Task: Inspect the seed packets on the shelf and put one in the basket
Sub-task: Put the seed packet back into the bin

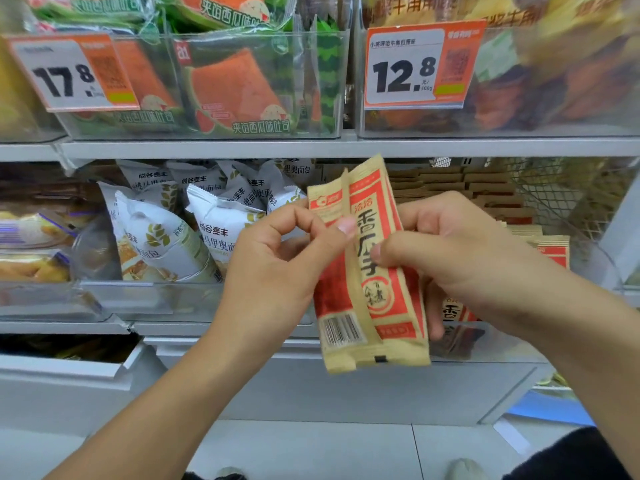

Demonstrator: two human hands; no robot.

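Note:
I hold a tan and red seed packet [372, 292] upright in front of the middle shelf, its back seam and barcode turned toward me. My left hand [277, 258] pinches the packet's left edge between thumb and fingers. My right hand [446, 251] grips its right side, thumb on the front. More seed packets [550, 247] of the same kind stand in a clear bin behind my right hand, partly hidden. No basket is in view.
White bread bags [166, 233] fill the bin left of the packets. The upper shelf holds watermelon toast packs [235, 84] and price tags 17.8 [69, 72] and 12.8 [420, 65]. A wire mesh divider [554, 195] stands at the right. Pale floor tiles [311, 448] lie below.

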